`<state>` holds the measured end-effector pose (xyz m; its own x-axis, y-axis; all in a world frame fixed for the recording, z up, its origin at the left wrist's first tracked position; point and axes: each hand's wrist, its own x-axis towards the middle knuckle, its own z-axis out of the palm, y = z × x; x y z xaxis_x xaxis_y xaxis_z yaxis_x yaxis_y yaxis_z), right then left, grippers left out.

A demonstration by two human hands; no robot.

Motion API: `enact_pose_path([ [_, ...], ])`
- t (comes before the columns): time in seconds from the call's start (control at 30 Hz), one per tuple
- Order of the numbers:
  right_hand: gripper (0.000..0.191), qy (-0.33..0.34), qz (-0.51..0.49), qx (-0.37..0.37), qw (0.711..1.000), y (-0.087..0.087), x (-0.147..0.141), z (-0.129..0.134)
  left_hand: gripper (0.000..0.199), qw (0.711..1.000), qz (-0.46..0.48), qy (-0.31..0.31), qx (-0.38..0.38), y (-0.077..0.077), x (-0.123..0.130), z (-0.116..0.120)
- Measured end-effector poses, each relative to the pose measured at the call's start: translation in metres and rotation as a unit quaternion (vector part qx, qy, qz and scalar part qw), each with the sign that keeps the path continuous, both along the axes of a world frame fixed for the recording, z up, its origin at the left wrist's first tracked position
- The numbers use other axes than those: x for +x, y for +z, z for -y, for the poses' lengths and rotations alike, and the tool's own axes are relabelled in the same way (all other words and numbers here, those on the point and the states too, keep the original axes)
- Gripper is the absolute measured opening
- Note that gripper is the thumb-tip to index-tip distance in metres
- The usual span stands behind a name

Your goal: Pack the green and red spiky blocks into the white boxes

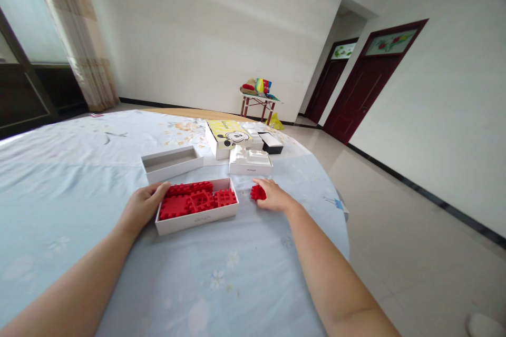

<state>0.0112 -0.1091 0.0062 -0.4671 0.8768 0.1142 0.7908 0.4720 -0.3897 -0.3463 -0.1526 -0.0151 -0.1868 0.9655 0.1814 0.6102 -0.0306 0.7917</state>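
Note:
A white box on the tablecloth holds several red interlocking plastic blocks, some flat and some with window-like openings. My left hand grips the box's left end, thumb over the rim and the other fingers largely hidden behind its wall. To the right of the box, my right hand is closed around a small red block, held just above or on the cloth; I cannot tell which. Beyond the box lies an empty white lid or tray.
Farther back stand a yellow cartoon-print box, a white box with moulded packing and a black-sided box. The round table's edge curves down on the right. A small stand is near the wall.

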Motion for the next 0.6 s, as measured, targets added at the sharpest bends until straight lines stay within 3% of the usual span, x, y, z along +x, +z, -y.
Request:
enact_pose_path([
  [0.13, 0.071, -0.046, -0.007, 0.02, 0.999, 0.0055, 0.0066, -0.0005, 0.049, 1.0, -0.002, 0.003, -0.003, 0.0011, 0.0007, 0.0011],
  [0.4, 0.063, -0.042, 0.056, -0.027, 0.997, 0.0086, 0.0046, 0.0071, 0.05, 1.0, -0.009, 0.012, -0.006, 0.0036, 0.0023, 0.001],
  [0.6, 0.075, -0.057, 0.029, -0.03, 0.998, 0.0075, 0.0069, 0.0041, 0.049, 1.0, -0.009, 0.002, -0.005, 0.0032, 0.002, 0.001],
])
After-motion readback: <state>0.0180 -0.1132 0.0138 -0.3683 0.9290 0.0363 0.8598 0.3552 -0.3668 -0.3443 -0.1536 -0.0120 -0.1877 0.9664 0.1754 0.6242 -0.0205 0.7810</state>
